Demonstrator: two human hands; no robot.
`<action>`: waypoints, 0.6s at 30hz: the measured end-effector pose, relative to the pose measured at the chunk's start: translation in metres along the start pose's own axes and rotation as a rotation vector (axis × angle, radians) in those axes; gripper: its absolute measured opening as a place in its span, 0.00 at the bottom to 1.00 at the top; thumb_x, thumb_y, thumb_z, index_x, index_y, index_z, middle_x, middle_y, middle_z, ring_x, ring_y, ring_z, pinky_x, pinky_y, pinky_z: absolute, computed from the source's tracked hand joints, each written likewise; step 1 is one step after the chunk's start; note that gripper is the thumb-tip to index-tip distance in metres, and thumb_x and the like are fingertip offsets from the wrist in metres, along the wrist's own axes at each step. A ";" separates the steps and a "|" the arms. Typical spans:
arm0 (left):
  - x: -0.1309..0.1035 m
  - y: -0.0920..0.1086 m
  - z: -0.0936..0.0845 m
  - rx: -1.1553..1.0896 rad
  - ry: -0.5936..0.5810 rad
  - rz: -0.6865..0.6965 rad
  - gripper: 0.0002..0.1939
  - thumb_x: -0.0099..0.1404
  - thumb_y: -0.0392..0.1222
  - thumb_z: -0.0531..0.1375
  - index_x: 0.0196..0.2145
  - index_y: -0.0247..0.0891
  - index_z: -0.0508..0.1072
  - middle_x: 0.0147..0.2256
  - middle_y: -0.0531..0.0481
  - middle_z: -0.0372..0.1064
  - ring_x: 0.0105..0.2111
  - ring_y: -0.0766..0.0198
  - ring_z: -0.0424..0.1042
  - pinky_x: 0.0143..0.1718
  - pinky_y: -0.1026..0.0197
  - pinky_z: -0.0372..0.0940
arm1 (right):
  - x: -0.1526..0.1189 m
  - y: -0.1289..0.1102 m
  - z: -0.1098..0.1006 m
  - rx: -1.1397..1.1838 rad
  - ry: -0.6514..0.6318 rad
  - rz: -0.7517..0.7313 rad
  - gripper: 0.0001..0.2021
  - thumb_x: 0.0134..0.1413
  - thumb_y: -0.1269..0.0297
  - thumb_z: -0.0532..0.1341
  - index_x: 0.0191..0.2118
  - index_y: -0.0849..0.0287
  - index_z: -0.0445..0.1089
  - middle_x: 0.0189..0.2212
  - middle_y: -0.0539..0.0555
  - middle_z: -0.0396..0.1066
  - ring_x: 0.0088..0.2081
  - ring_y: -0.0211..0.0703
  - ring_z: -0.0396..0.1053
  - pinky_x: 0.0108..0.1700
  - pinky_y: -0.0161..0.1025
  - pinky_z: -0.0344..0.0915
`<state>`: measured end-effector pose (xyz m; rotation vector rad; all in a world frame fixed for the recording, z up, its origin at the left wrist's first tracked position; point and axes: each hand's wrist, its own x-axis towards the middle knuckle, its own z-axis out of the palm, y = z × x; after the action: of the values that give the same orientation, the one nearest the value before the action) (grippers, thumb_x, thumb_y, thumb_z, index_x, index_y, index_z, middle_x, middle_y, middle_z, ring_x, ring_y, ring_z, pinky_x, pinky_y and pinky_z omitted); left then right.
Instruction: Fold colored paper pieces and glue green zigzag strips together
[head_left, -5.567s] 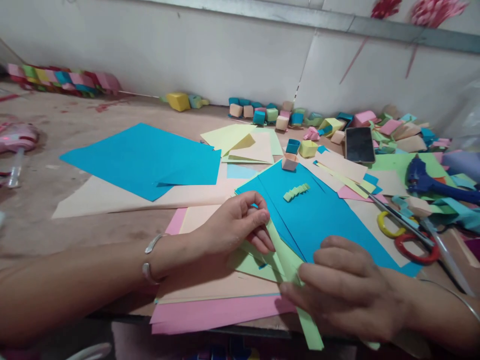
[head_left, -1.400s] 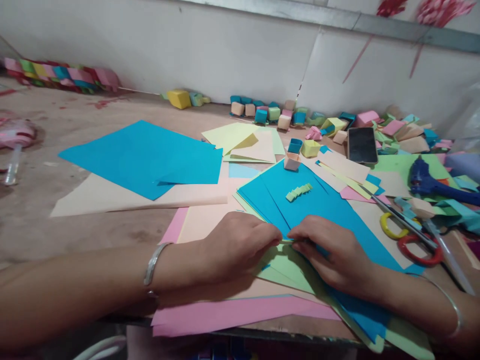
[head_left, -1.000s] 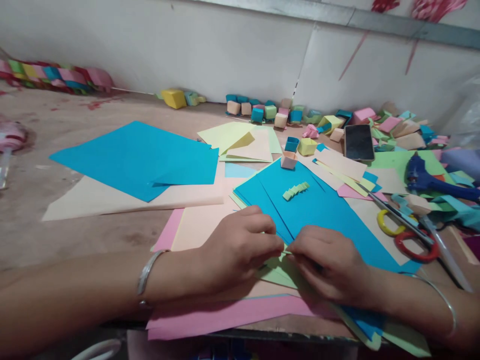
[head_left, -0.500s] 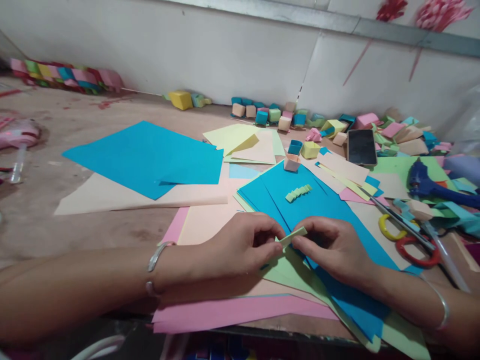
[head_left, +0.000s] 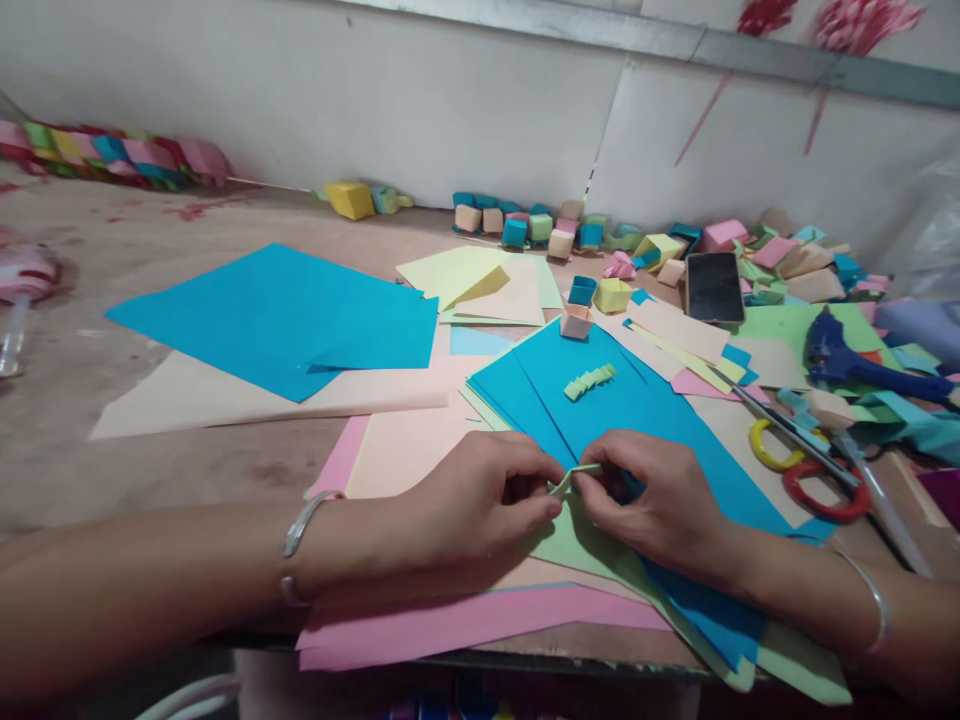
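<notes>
Between my two hands is a narrow light-green paper strip point(head_left: 564, 483), bent where the fingers meet. My left hand point(head_left: 491, 495) pinches its left end between thumb and fingertips. My right hand point(head_left: 649, 490) pinches it farther right, the thumb below and the strip's tip poking out above. Just beyond the hands, a small zigzag-folded light-green paper piece point(head_left: 590, 382) lies on a stack of blue paper sheets point(head_left: 675, 430). Under the hands, a light-green sheet point(head_left: 581, 545) shows beneath the blue ones.
Scissors point(head_left: 825, 490) with red and yellow handles and a blue glue gun point(head_left: 862, 360) lie at right, near a phone point(head_left: 714, 287). Small paper boxes point(head_left: 576, 321) stand behind the stack. A large blue sheet point(head_left: 277, 320) lies at left. Folded paper pieces point(head_left: 540, 228) line the wall.
My right hand has shifted its fingers on the strip, which was straight and now bends at the pinch. The whole view has moved slightly, so things sit a little farther left.
</notes>
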<state>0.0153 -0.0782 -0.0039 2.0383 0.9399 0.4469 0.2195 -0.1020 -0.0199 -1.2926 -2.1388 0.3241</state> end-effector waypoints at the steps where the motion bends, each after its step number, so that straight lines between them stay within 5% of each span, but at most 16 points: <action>1: 0.000 0.000 0.000 -0.005 -0.002 0.004 0.07 0.59 0.32 0.59 0.32 0.36 0.78 0.26 0.54 0.67 0.28 0.68 0.64 0.29 0.66 0.57 | 0.000 0.000 0.001 -0.033 0.013 -0.023 0.05 0.49 0.71 0.59 0.25 0.60 0.68 0.18 0.46 0.64 0.21 0.32 0.60 0.24 0.31 0.55; 11: 0.000 0.002 0.008 -0.070 0.055 -0.042 0.07 0.58 0.32 0.58 0.29 0.34 0.77 0.24 0.54 0.64 0.26 0.69 0.62 0.27 0.66 0.57 | -0.002 0.004 0.009 -0.264 0.183 -0.321 0.11 0.53 0.74 0.57 0.21 0.59 0.65 0.18 0.50 0.64 0.23 0.39 0.61 0.27 0.38 0.55; 18: 0.001 -0.004 0.007 -0.057 0.078 -0.005 0.09 0.61 0.34 0.58 0.36 0.37 0.79 0.28 0.52 0.70 0.29 0.67 0.66 0.30 0.65 0.59 | -0.001 -0.001 0.000 -0.173 0.145 -0.288 0.07 0.58 0.72 0.58 0.30 0.63 0.70 0.24 0.53 0.70 0.27 0.40 0.66 0.31 0.37 0.60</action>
<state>0.0183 -0.0802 -0.0116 1.9791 0.9682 0.5483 0.2192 -0.1037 -0.0200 -1.0430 -2.2261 -0.0732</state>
